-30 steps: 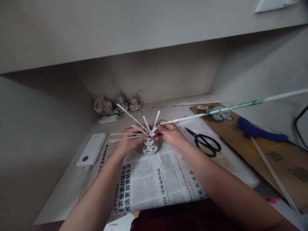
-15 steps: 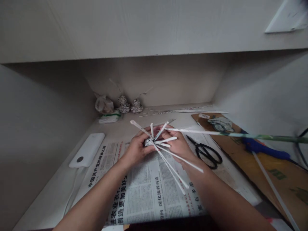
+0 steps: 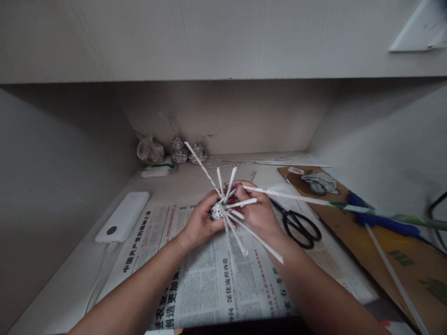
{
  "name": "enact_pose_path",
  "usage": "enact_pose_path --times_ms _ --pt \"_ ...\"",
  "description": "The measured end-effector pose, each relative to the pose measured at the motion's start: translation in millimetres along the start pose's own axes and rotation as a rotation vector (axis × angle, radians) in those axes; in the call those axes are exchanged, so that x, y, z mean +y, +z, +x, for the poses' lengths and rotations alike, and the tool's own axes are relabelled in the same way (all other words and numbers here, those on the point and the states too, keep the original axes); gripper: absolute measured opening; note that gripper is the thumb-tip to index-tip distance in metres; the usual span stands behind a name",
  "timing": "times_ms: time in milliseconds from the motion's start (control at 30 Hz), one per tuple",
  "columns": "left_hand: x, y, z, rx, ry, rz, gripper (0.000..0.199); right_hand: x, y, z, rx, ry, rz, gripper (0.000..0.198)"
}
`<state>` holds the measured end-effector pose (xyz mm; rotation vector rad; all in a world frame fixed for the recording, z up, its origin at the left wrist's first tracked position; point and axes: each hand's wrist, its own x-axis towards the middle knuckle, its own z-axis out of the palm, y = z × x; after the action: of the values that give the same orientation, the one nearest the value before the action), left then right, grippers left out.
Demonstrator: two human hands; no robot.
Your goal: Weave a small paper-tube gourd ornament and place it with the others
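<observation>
My left hand (image 3: 202, 218) is closed around a small woven paper piece (image 3: 217, 211), speckled white and dark. Several rolled-paper sticks (image 3: 240, 203) fan out from its top in all directions. One long paper strip (image 3: 293, 195), white turning green, runs from the piece far off to the right. Thumb and fingers of my right hand (image 3: 256, 207) pinch that strip close to the weave. The underside of the woven piece is hidden by my hands.
Newspaper (image 3: 206, 279) covers the table under my arms. Black scissors (image 3: 300, 228) lie right of my right hand. On cardboard (image 3: 370, 246) rests a blue glue gun (image 3: 380, 218). A white power bank (image 3: 124, 216) is at left; two woven gourds (image 3: 179, 151) stand at the back.
The woven piece has turned in my hands, so its sticks point differently, one now rising high to the upper left. My right fingers have shifted along the strip, still near the weave.
</observation>
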<state>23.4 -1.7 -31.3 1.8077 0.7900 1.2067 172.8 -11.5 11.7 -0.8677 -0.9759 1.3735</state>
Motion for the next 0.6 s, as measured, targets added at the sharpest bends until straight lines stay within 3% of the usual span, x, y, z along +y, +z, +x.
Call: enact_pose_path --times_ms 100,300,600 --pt "2.7 0.0 -0.2 0.035 -0.065 -0.069 0.043 2.1 -0.8 1.4 0.001 0.012 0.039 0.026" --pt "7.8 0.0 -0.2 0.094 -0.159 -0.142 0.042 1.4 -0.6 -1.5 -0.072 -0.008 0.036 0.025" --pt "10.3 -1.8 2.0 0.125 -0.171 -0.219 0.043 1.1 0.1 -3.2 -0.101 -0.227 -0.192 0.023"
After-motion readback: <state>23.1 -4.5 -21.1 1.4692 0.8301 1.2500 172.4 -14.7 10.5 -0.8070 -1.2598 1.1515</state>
